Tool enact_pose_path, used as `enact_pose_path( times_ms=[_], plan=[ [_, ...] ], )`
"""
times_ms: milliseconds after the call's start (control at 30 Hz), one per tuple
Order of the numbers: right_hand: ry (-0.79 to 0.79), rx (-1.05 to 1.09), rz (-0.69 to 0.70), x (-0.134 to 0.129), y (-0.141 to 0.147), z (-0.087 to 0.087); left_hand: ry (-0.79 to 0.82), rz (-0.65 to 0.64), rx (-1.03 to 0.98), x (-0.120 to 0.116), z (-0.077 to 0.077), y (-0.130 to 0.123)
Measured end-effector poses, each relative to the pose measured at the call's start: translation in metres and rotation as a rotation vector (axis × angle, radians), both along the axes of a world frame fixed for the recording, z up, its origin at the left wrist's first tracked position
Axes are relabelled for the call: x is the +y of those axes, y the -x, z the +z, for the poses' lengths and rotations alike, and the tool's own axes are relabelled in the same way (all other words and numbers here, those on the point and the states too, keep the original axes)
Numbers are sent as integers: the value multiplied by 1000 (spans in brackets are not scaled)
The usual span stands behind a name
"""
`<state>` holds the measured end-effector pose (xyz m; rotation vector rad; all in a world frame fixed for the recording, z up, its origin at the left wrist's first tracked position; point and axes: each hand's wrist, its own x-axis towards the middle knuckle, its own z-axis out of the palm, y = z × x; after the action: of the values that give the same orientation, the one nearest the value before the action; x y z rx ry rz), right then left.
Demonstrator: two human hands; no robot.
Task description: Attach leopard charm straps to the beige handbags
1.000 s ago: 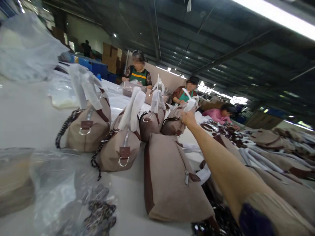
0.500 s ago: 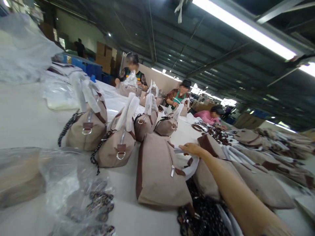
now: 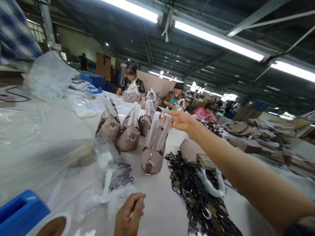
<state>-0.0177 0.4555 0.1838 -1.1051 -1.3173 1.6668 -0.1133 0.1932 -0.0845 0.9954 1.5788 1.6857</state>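
Observation:
A taupe bag (image 3: 152, 159) stands upright mid-table, its two handles wrapped in white and its zipper end toward me. My right hand (image 3: 179, 120) reaches in from the right, its fingers at the top of the right-hand wrapped handle (image 3: 164, 132) and seemingly closed on it. Low in the view, my left hand (image 3: 130, 214) is curled, thumb against fingers, with nothing visible in it. Other taupe bags (image 3: 128, 138) stand just left of and behind the upright one. To the right, another bag (image 3: 193, 152) lies beside a heap of black chain straps (image 3: 197, 196).
Clear plastic bags (image 3: 81, 154) spread over the left of the table (image 3: 157, 200). A blue tape dispenser (image 3: 23, 211) sits at the lower left. More taupe bags (image 3: 246, 144) are piled at right. Several people work across the table; plaid cloth (image 3: 17, 32) shows at upper left.
The bag that lay in front now stands upright, its handles up. My right hand has moved left and up to them. My left hand has come into view. The view has shifted.

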Motion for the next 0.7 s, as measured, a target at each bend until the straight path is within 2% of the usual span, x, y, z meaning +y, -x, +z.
enact_pose_path(
  times_ms=[133, 233, 300, 400, 567, 633, 700],
  plan=[
    [-19, 114, -78, -67, 10, 10, -134, 101, 191, -1, 3, -1],
    [-11, 175, -124, -114, 6, 13, -227, 166, 309, 5, 14, -1],
    [11, 210, -151, -142, -1, 13, -232, 104, 360, 7, 28, -2],
    [60, 248, -198, -175, -17, 12, -268, -69, 490, 4, 55, -6],
    [116, 317, -285, -209, -51, 9, -234, -293, 584, 0, 93, 3],
    [109, 341, -291, -221, -64, 11, -187, -338, 550, 4, 101, 17],
    [99, 358, -279, -231, -75, 14, -89, -297, 515, 13, 106, 31]
  ],
)
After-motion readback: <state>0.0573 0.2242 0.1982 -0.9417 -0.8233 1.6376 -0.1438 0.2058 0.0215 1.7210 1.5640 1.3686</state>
